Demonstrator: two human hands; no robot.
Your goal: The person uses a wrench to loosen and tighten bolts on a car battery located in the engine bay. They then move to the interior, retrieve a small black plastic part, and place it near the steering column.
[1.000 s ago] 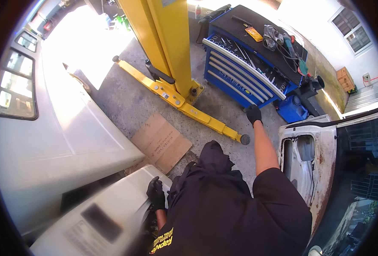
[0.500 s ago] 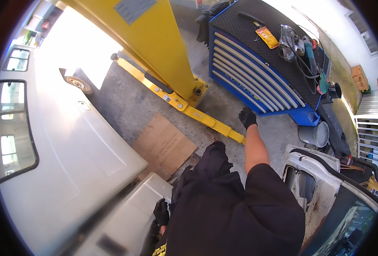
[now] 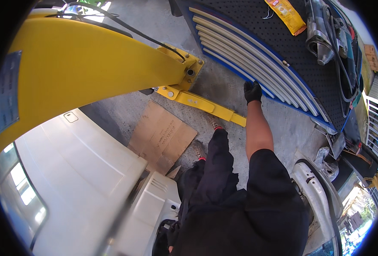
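Note:
My right hand [image 3: 253,91], in a black glove, reaches forward at the end of my stretched arm. Its fingers are curled in, and nothing shows in them. In the picture it overlaps the lower edge of a blue tool chest [image 3: 257,64] with long pale drawer handles; whether it touches the chest I cannot tell. Low beside my dark clothing is my left hand [image 3: 172,234], also gloved in black. Most of its fingers are lost against the dark cloth and a dark opening near a white vehicle panel [image 3: 154,192].
A yellow lift post [image 3: 90,64] rises at left, its yellow arm [image 3: 206,109] low across the floor. Cardboard [image 3: 161,138] lies ahead of my feet. A white van [image 3: 78,170] stands left. A yellow packet [image 3: 286,15] and a corded power tool [image 3: 319,34] rest on the chest.
The tool chest and lift post now appear nearer and larger, and my view has turned. Both my feet now show. My right hand stays stretched out, its fingers still curled.

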